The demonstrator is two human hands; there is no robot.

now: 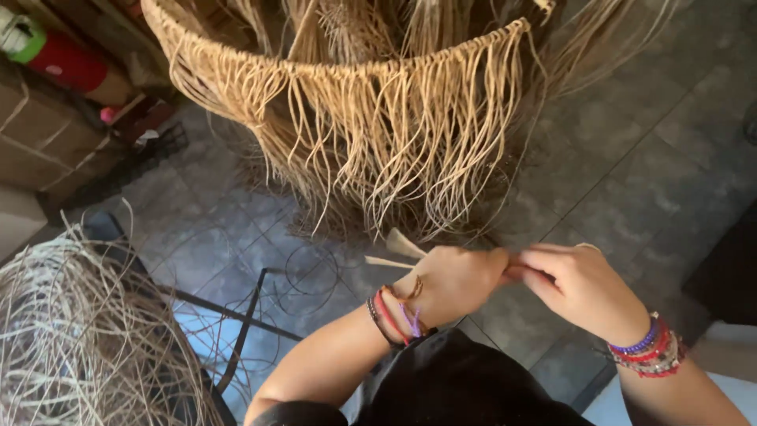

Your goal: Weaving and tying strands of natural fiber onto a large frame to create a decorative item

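My left hand [453, 282] and my right hand [579, 285] meet in front of me, fingertips touching around a thin tan fibre strand [394, 254] whose loose ends stick out to the left of my left fist. Both wrists carry several coloured bracelets. Above my hands hangs a round woven fibre piece [347, 75] with a braided rim and a long fringe of tan strands [394, 158] reaching down toward the floor. My hands are just below the fringe tips, apart from them.
A pale bundle of woven fibres [71, 331] sits at lower left beside a dark metal frame [244, 331]. Cardboard boxes [39, 134] and a red and green container [55, 51] stand at upper left. Grey stone floor tiles [646, 158] spread to the right.
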